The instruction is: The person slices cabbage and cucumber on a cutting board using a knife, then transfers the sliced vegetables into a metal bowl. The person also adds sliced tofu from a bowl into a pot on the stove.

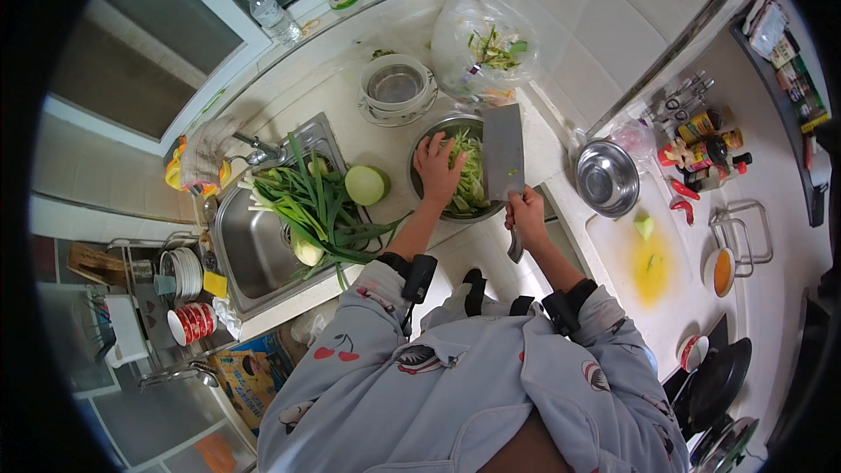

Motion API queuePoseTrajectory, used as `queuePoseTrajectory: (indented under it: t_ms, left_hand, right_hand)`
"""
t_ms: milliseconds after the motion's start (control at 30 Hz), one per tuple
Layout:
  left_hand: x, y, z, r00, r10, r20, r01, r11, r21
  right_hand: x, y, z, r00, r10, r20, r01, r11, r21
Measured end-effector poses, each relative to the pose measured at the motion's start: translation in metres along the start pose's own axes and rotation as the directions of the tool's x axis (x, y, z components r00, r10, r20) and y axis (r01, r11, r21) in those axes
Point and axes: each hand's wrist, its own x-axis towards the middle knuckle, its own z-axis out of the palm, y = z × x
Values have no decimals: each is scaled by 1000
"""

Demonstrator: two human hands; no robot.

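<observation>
The left hand (435, 168), fingers spread, pressed shredded greens (469, 177) in the steel bowl (422, 144). The right hand (526, 213) gripped a cleaver (503, 154) upright beside it. Transferring seemed underway; scraping the blade clean likely comes next.

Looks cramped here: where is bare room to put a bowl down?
Bare white counter lies between the sink and the stacked bowls. The cutting board is mostly free. It is crowded around the vegetable bowl, where both hands work.
</observation>
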Motion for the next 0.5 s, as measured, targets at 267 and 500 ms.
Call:
queuePoseTrajectory:
  t_ms: [267, 500]
  left_hand:
    - [-3, 73, -2, 959, 258, 115, -161, 834, -528]
    - [2, -2, -5, 929, 338, 153, -354, 931, 94]
  right_hand:
    - [-4, -5, 19, 1000, 2, -2, -2, 1000, 26]
    - [-14, -4, 5, 993, 39, -111, -42, 999, -28]
